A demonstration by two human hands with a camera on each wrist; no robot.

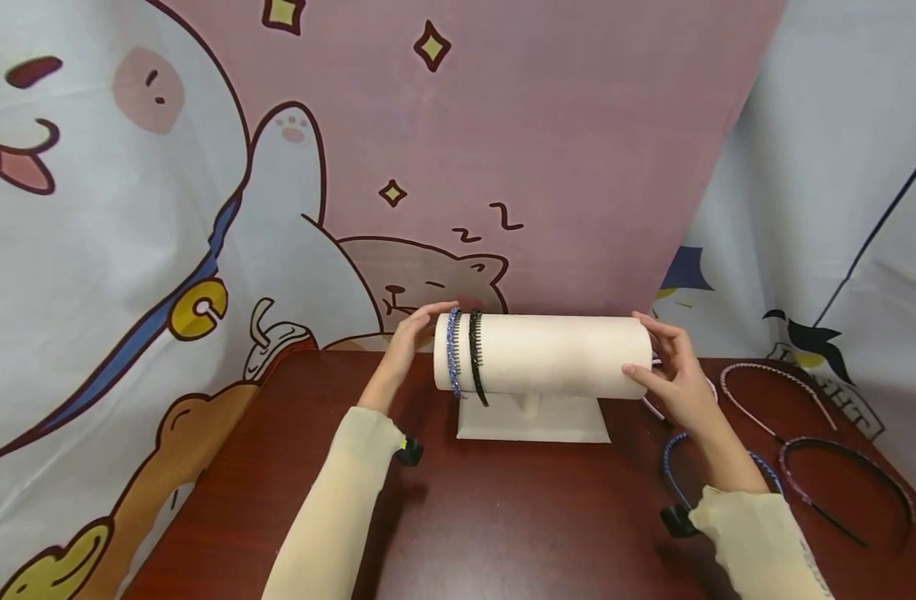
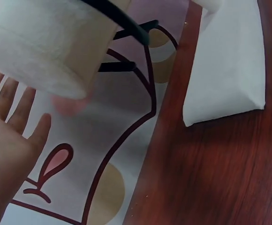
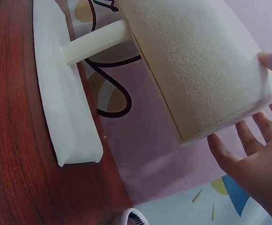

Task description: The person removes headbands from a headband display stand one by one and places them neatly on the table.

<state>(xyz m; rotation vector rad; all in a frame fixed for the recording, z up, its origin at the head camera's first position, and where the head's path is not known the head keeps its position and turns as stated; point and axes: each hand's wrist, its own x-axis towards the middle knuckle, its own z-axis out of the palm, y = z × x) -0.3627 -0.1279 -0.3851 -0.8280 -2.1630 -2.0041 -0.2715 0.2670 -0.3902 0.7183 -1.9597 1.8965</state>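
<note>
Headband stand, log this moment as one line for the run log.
left hand open at roll's left end | right hand open at right end | headband stand upright on table | two headbands on roll

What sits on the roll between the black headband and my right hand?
Nothing: in the head view the cream roll is bare from the black headband to the right hand at its far end. The blue headband sits beyond, toward the left hand.

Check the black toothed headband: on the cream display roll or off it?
On. The black toothed headband wraps the roll near its left end, beside the blue beaded headband. Other headbands lie on the table.
</note>
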